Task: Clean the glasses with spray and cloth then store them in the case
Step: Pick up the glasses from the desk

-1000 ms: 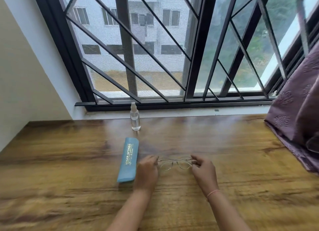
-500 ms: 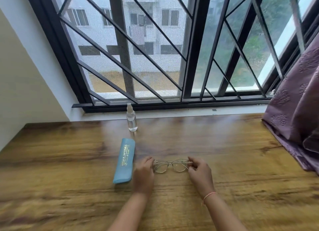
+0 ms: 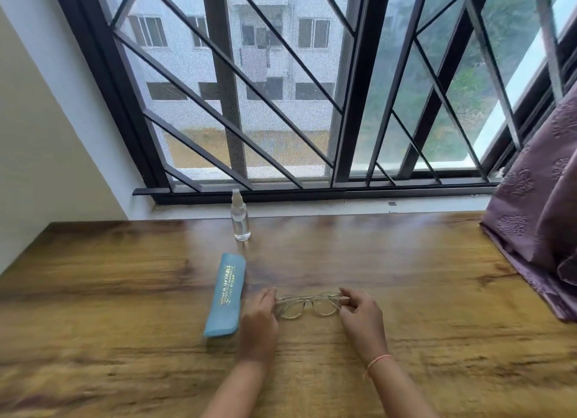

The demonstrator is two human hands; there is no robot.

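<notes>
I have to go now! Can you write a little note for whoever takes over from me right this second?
Left hand and right hand each pinch one end of the glasses, low over the table.
Blue case lies shut, just left of the left hand.
Spray bottle stands behind it by the window, untouched.
No cloth in view.
Left: spray, wipe, put glasses in case.

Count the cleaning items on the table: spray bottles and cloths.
1: a spray bottle stands at the table's far edge, beyond the blue case. No cloth shows; one may be inside the case.
</notes>
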